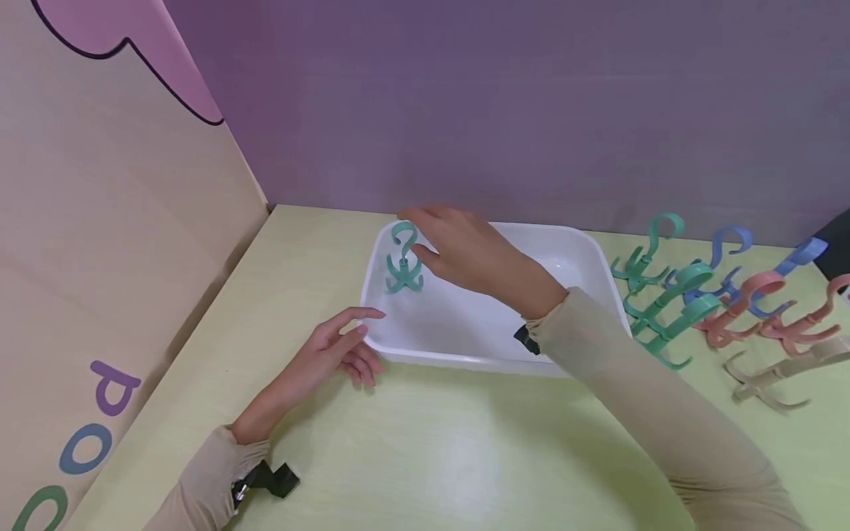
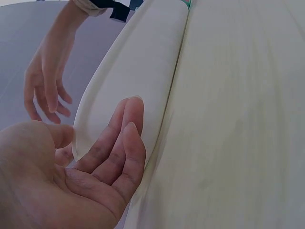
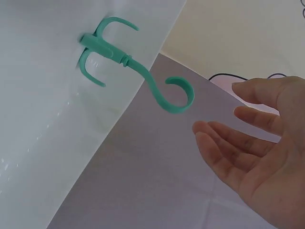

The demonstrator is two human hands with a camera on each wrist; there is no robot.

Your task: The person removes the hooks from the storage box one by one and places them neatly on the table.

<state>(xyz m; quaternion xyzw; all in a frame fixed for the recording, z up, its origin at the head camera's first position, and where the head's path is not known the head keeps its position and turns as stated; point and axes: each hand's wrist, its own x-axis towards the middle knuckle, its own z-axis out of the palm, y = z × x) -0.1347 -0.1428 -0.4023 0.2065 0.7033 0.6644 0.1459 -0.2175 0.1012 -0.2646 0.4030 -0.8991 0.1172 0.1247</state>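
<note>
A green multi-prong hook hanger stands in the left end of a white plastic tub, its curved hook pointing up. My right hand hovers over the tub just right of that hook. In the right wrist view its fingers are spread and loosely bent, apart from the green hanger, with nothing in them. My left hand is at the tub's near left corner, index finger and thumb over the rim. The left wrist view shows the left hand's fingers relaxed along the tub's outer wall.
Right of the tub stand several more hangers: green, blue, pink and a beige one. A purple wall rises behind the table, and a printed cream wall borders the left.
</note>
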